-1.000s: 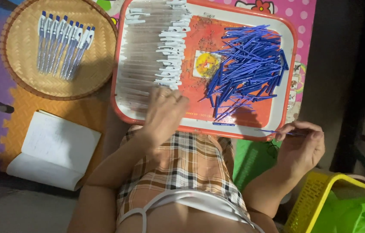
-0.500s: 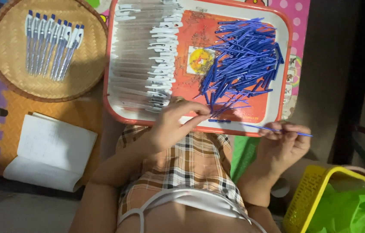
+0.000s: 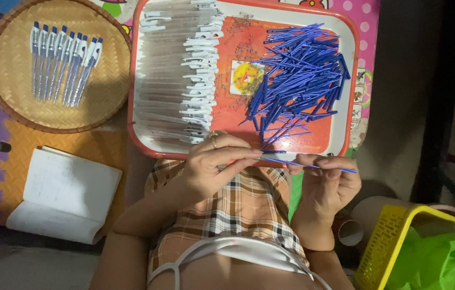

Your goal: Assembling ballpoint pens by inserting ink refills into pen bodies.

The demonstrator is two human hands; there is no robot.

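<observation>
Head view looks straight down on a red-rimmed tray [image 3: 137, 80], the landmark for everything else. Just below its near rim, the left hand [image 3: 214, 169] and the right hand [image 3: 327, 180] meet over a plaid-clad lap. Between them runs a thin blue pen refill [image 3: 308, 165], lying almost level. The right hand's grip is closed on it, thumb and fingertips pinching the rod near its middle, the far end sticking out past the fingers. The left hand's grip is also closed, fingers curled around a clear pen barrel [image 3: 238, 160] that points toward the refill's near end; whether the refill has entered the barrel cannot be told. A ring sits on one left finger.

Inside the tray, on its left half, lies a row of clear pen barrels with white clips [image 3: 176, 75]; on its right half, a loose heap of blue refills [image 3: 297, 75]. Left of the tray rests a round woven basket tray [image 3: 7, 64] holding finished pens with blue tips [image 3: 63, 67]. Below that basket lies an open white notebook [image 3: 63, 193]. Down to the right of the tray stands a yellow plastic basket [image 3: 386, 241] with a green bag [image 3: 442, 258].
</observation>
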